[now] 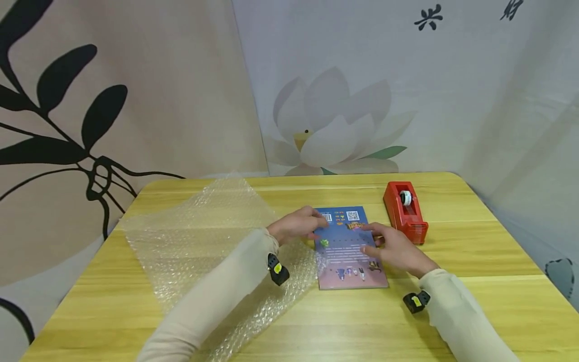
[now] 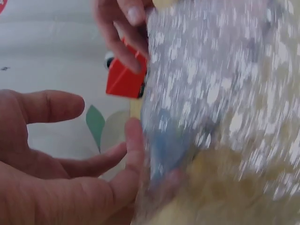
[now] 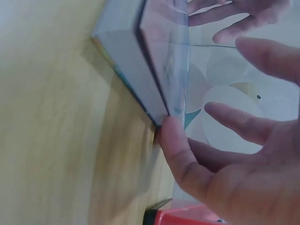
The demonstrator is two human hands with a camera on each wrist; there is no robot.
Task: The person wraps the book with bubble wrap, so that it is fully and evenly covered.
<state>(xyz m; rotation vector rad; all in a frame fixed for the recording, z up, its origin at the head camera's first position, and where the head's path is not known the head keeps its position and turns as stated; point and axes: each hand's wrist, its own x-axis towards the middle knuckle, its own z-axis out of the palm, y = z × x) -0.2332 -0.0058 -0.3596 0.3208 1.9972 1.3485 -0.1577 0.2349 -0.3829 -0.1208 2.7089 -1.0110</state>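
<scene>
A book (image 1: 348, 254) with a blue-to-pink cover lies flat on the table, showing printed text and a QR code. My left hand (image 1: 296, 225) is at its left edge, with fingertips over the cover. On the opposite side, my right hand (image 1: 398, 250) has its fingers spread at the right edge. In the right wrist view, one fingertip of the right hand (image 3: 243, 159) touches a corner of the book (image 3: 129, 61). A sheet of clear bubble wrap (image 1: 199, 241) spreads under my left forearm and reaches the book's left edge. In the left wrist view, the bubble wrap (image 2: 220, 84) partly veils the book.
To the right of the book, a red tape dispenser (image 1: 398, 213) with a roll of tape stands near the back of the wooden table (image 1: 470, 301). Behind the table hangs a cloth backdrop (image 1: 181, 90) with printed leaves and a lotus.
</scene>
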